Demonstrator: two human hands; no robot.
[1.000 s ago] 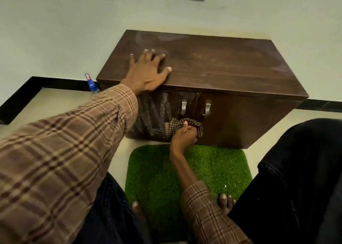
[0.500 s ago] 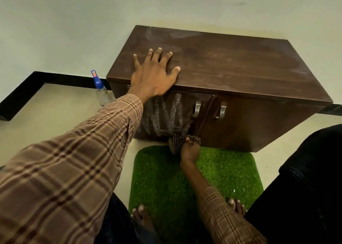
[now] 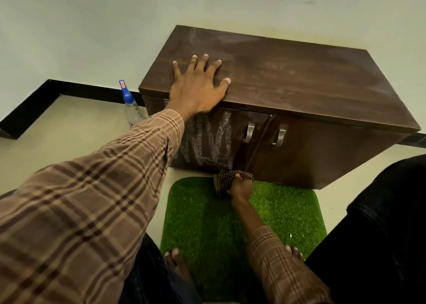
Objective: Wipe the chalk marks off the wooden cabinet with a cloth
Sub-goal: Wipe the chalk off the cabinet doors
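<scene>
**Cloth at the bottom edge of the chalked door**

The left hand (image 3: 198,89) lies flat on the top of the wooden cabinet (image 3: 299,82), near its left front edge, with the fingers spread apart. The right hand (image 3: 239,186) is closed around a checked cloth (image 3: 224,181), low at the foot of the cabinet, where the left door meets the green grass mat (image 3: 207,223). The chalk marks (image 3: 207,140) cover the left door as grey zigzag strokes, above and to the left of the cloth. Two metal handles (image 3: 249,133) stand in the middle of the front. A spray bottle (image 3: 130,105) stands on the floor just beside the cabinet's left side.
</scene>
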